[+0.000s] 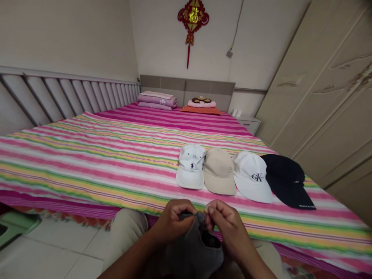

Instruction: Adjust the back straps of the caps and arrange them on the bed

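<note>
Head view: a grey cloth cap [194, 252] hangs from both hands, pinched at its top edge. The left hand [171, 221] and right hand [225, 224] are curled closed on it, almost meeting – a dark opening in the cap shows just under the right hand. Straight ahead of the grip, on a striped bedsheet [87, 170], lie a white cap [190, 166], a beige cap [219, 172], a lettered white cap [251, 178] and a navy cap [286, 180] – side by side, touching. Beneath the grip are khaki trousers [124, 228].
</note>
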The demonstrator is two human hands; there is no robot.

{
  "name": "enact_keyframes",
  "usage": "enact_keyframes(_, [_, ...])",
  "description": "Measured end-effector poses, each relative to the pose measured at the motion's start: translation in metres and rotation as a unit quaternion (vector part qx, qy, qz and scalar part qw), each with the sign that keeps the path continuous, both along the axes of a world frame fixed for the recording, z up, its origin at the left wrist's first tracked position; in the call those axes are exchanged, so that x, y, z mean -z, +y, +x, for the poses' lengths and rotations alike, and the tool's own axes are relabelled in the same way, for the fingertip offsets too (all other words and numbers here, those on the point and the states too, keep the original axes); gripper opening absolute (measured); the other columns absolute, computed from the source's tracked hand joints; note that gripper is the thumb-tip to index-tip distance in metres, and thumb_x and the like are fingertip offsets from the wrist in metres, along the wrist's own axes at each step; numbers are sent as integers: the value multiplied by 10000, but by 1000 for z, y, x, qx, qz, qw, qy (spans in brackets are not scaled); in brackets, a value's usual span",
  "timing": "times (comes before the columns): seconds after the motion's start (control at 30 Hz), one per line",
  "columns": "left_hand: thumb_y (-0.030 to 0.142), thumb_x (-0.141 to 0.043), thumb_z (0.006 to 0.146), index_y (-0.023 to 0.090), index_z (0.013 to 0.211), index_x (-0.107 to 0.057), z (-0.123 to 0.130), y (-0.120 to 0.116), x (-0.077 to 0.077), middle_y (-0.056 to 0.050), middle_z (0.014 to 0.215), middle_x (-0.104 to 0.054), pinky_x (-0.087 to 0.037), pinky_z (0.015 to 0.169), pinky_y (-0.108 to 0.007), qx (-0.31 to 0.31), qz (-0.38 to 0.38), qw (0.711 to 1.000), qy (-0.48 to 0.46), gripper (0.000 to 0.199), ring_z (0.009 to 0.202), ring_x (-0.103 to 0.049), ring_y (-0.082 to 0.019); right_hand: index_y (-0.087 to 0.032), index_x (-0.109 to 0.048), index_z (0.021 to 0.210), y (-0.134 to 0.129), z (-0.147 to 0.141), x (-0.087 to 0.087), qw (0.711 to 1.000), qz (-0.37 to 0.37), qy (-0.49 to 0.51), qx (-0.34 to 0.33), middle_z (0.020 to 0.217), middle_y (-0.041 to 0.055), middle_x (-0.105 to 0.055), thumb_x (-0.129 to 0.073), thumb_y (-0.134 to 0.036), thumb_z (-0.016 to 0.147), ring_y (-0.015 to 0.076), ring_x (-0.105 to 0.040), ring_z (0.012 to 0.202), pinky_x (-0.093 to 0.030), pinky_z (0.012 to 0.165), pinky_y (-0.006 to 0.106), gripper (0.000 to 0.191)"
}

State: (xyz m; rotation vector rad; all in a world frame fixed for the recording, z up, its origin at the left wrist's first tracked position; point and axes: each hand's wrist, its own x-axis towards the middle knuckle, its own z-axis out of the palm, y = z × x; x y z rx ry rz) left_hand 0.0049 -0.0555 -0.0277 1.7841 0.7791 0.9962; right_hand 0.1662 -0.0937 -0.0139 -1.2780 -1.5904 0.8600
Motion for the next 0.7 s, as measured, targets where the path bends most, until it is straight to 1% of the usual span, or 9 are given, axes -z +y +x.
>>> enact_keyframes(0.07, [206,-560,694,124,617,-589,0,1,2,-13,573,-552,-362,532,-210,-5,-21,1000,-6,116,540,-472,-101,-159,-525,782,-1,3,0,999,10,27,27,603,7,-545,-405,-292,845,117,-506,505,-419,465,220,190])
enact_keyframes(0.13, [218,-561,691,122,615,-583,-1,2,4,-7,560,-536,-355,523,-210,-8,-38,999,-4,124,533,-454,-97,-164,-537,990,-4,5,-1,990,121,-67,18,753,48,-586,-438,-236,834,137,-552,620,-450,537,237,199])
enact_keyframes(0.2, [213,-558,683,122,604,-576,-1,2,5,4,543,-515,-343,514,-207,-10,-46,999,0,122,525,-434,-91,-173,-490,1138,-7,4,-1,950,239,-202,-25,806,70,-593,-433,-162,830,153,-560,679,-462,573,256,314])
enact_keyframes(0.3, [190,-560,658,124,590,-568,0,1,6,17,531,-493,-324,500,-199,-23,-70,997,-2,96,516,-408,-81,-116,-503,1122,-11,1,2,885,328,-328,-39,748,87,-598,-401,-100,829,173,-555,661,-471,557,281,311])
enact_keyframes(0.47, [238,-581,645,122,592,-570,2,0,7,20,528,-494,-317,491,-197,-18,-162,986,-33,128,507,-394,-75,-69,-518,1049,-10,-1,11,842,386,-377,-5,741,100,-620,-407,-63,812,180,-566,645,-472,572,293,262])
enact_keyframes(0.53, [261,-591,641,121,584,-564,4,-1,7,24,516,-486,-309,482,-196,-16,-198,979,-43,154,493,-382,-69,-96,-550,979,-8,0,12,859,372,-353,1,724,86,-625,-416,-72,810,171,-573,638,-464,578,282,217])
enact_keyframes(0.6, [282,-606,634,119,579,-560,6,-1,7,26,512,-484,-303,479,-194,-12,-219,974,-55,178,486,-374,-64,-132,-580,878,-3,0,12,909,304,-285,2,698,63,-624,-419,-106,810,156,-574,614,-449,555,260,176])
enact_keyframes(0.67, [302,-616,631,116,580,-558,7,-1,8,22,520,-497,-304,487,-196,-8,-229,971,-67,201,492,-383,-65,-151,-582,786,1,0,11,973,168,-160,2,614,29,-602,-421,-173,814,137,-554,541,-426,488,234,165])
enact_keyframes(0.7, [308,-621,629,116,580,-557,7,-1,8,19,524,-503,-306,492,-198,-8,-233,970,-72,209,495,-389,-66,-152,-571,760,3,0,10,993,89,-83,5,573,15,-582,-419,-213,818,129,-538,501,-415,459,225,175])
